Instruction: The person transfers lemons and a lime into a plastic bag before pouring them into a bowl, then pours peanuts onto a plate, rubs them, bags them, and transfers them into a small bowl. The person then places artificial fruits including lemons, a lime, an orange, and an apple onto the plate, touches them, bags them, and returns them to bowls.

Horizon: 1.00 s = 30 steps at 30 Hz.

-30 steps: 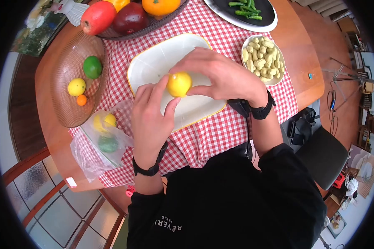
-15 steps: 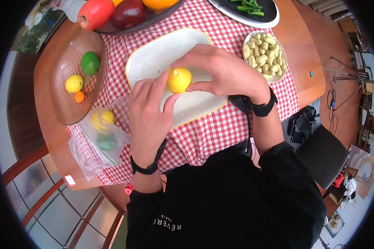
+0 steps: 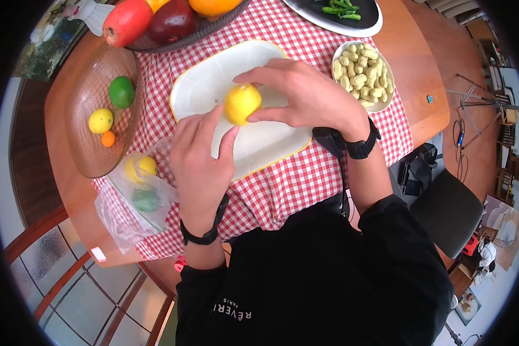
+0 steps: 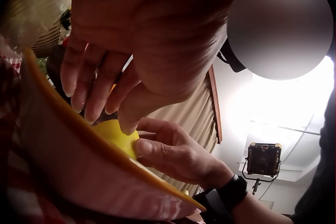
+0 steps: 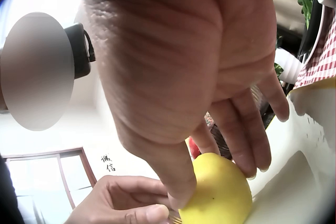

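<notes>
A yellow lemon [image 3: 242,105] is over the white dish [image 3: 265,144] with a yellow rim. My right hand [image 3: 308,95] pinches it between thumb and index finger from the right. Close to its left side, my left hand [image 3: 200,153] has thumb and index finger spread, the fingertips just off the peel in the head view. In the left wrist view the dish wall hides the lower part of the lemon [image 4: 116,136]. The right wrist view shows the lemon [image 5: 215,192] beneath the right palm, against the thumb.
Left of the dish, an amber basket [image 3: 78,144] holds a green fruit, a yellow fruit and a small orange one. A clear plastic bag [image 3: 121,213] with fruit lies nearer. Peanuts [image 3: 363,75] fill a bowl at right; behind are a fruit basket [image 3: 196,37] and a plate of green peppers [image 3: 341,8].
The left fingers have come away from the lemon, moving slightly left and down. The right hand has kept its hold and shifted a little left with the lemon.
</notes>
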Tool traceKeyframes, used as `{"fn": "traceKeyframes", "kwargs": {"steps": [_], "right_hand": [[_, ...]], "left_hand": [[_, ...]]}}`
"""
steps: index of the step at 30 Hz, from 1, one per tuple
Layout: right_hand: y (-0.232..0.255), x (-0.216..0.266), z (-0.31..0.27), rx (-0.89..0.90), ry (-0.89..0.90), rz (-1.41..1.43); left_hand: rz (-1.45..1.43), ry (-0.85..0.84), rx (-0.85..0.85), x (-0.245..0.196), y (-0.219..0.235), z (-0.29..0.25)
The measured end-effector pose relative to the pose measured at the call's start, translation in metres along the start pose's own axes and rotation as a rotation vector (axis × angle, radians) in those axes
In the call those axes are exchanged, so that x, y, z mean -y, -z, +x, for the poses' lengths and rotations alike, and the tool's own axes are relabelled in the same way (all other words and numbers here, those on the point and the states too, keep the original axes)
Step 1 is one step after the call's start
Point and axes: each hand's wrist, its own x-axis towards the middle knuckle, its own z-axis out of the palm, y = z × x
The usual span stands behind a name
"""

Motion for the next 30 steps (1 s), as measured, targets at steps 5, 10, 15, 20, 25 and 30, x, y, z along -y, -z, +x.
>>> {"fn": "traceKeyframes", "kwargs": {"steps": [5, 10, 15, 20, 25, 30], "right_hand": [[0.001, 0.000, 0.002, -0.029, 0.040, -0.041], [0.005, 0.009, 0.002, -0.071, 0.044, 0.065], [0.003, 0.006, 0.005, -0.084, 0.130, 0.096], [0.007, 0.012, 0.003, -0.032, 0.101, 0.133], [0.003, 0.004, 0.005, -0.015, 0.087, 0.136], [0.001, 0.005, 0.002, -0.038, 0.097, 0.133]], "left_hand": [[0.020, 0.021, 0.011, 0.005, -0.001, -0.001], [0.040, -0.034, 0.015, 0.004, -0.002, -0.001], [-0.006, 0.014, -0.009, 0.005, -0.005, 0.000], [-0.017, 0.102, 0.011, -0.002, -0.003, -0.003], [-0.008, -0.025, -0.025, 0.003, -0.004, 0.000], [0.024, -0.024, -0.070, -0.002, -0.005, -0.001]]}}
